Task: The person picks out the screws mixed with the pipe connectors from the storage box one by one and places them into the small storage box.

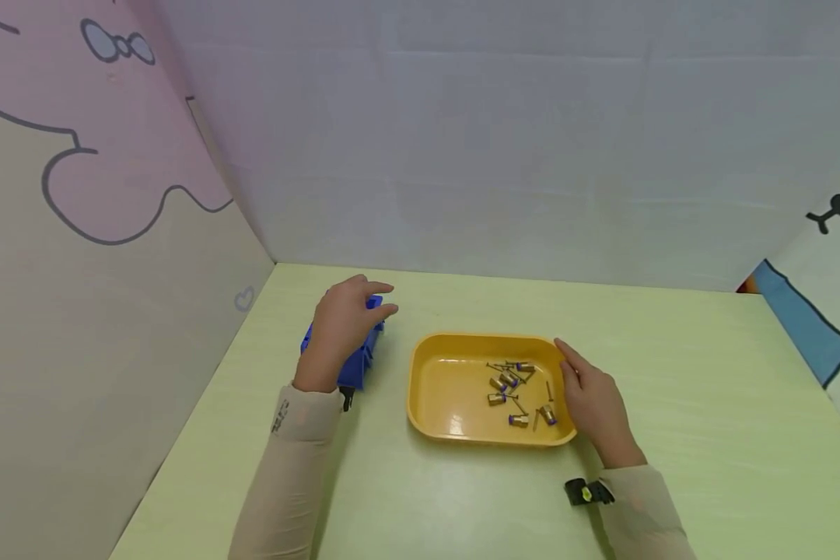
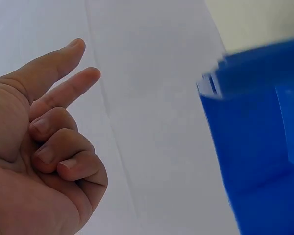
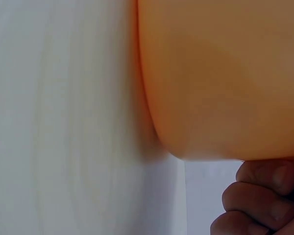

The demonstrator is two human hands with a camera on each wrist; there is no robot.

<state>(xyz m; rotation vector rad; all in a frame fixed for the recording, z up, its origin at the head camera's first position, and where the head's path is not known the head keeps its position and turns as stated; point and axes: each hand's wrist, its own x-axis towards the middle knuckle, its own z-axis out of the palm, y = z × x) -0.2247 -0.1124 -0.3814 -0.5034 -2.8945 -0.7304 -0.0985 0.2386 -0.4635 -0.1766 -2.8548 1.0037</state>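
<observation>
My left hand (image 1: 344, 320) is above a blue plastic bin (image 1: 353, 372), hiding much of it. Its thumb and index finger are extended and apart, the other fingers are folded in the left wrist view, and nothing is between them. Part of the bin (image 2: 255, 147) stands beside that hand there. On the table, a shallow yellow tray (image 1: 448, 437) carries several brass fittings (image 1: 509, 379) with blue ends and several screws (image 1: 549, 391). My right hand (image 1: 597, 404) grips the tray's right rim, index finger along the far corner. The right wrist view shows folded fingers against the tray's outer wall (image 3: 225, 88).
The pale green tabletop (image 1: 707, 389) carries the bin on the left and the tray near the middle. A pale wall (image 1: 497, 171) rises along the back edge, and a printed side panel (image 1: 112, 311) stands on the left.
</observation>
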